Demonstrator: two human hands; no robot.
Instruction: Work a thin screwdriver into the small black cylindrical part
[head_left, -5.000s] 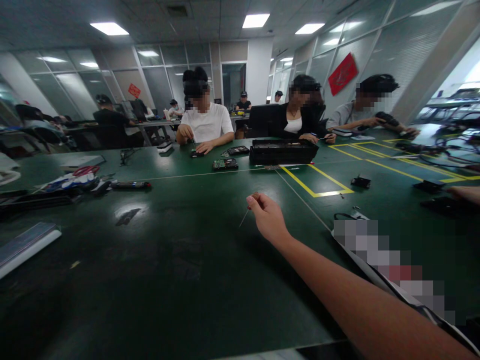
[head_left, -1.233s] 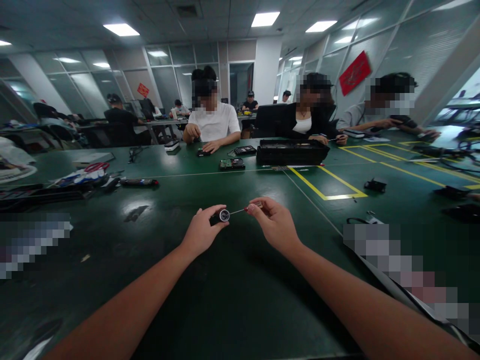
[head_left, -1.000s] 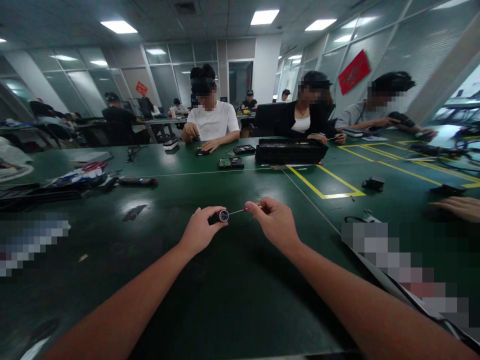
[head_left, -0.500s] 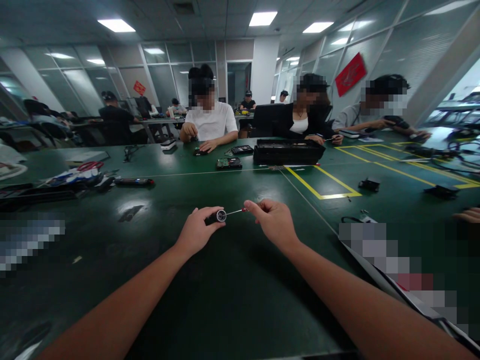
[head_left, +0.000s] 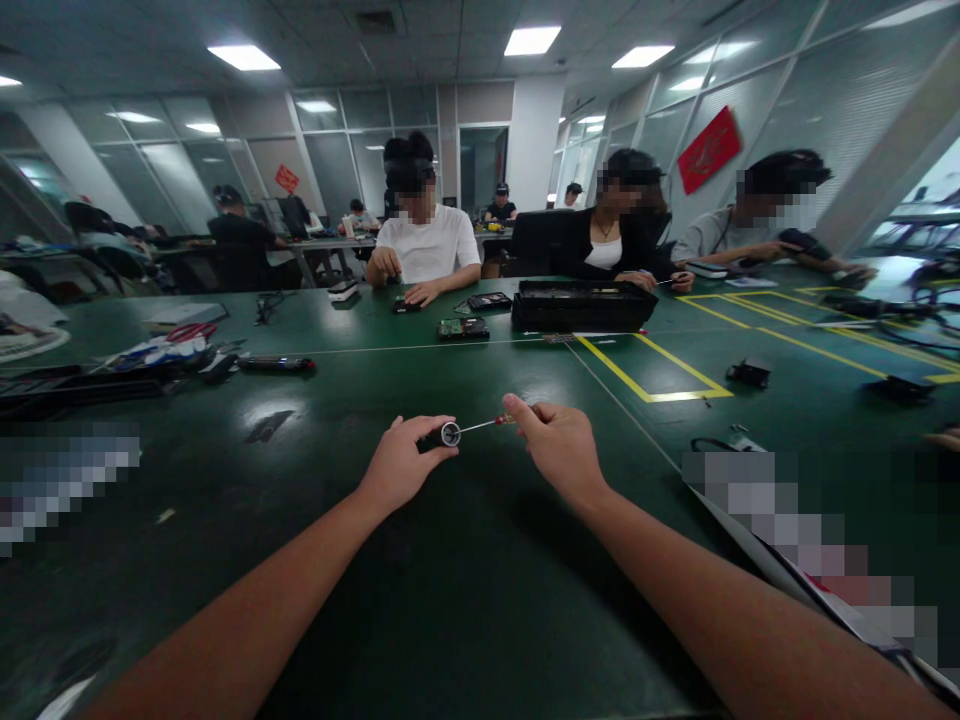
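My left hand (head_left: 401,465) is closed around a short black tube (head_left: 450,434), shaped like a small flashlight body. Its silver-rimmed round end faces right and towards me; the fingers hide most of the rest. From the right, the thin metal shaft of a small screwdriver (head_left: 478,427) reaches to that round end; how far inside its tip sits I cannot tell. Its reddish, see-through handle lies in the fingers of my right hand (head_left: 562,447), with the thumb raised near it. Both hands are held above the green table (head_left: 420,620).
A black-handled tool (head_left: 277,364) and a pile of tools (head_left: 187,345) lie to the left. Ahead are a circuit-board device (head_left: 463,328) and a long black housing (head_left: 581,307). Co-workers sit across the table. A pixelated flat item (head_left: 817,560) lies by my right forearm.
The view has shifted slightly, so everything sits a little further right. My right thumb has lifted and more of the screwdriver handle shows. My left hand keeps its grip on the tube.
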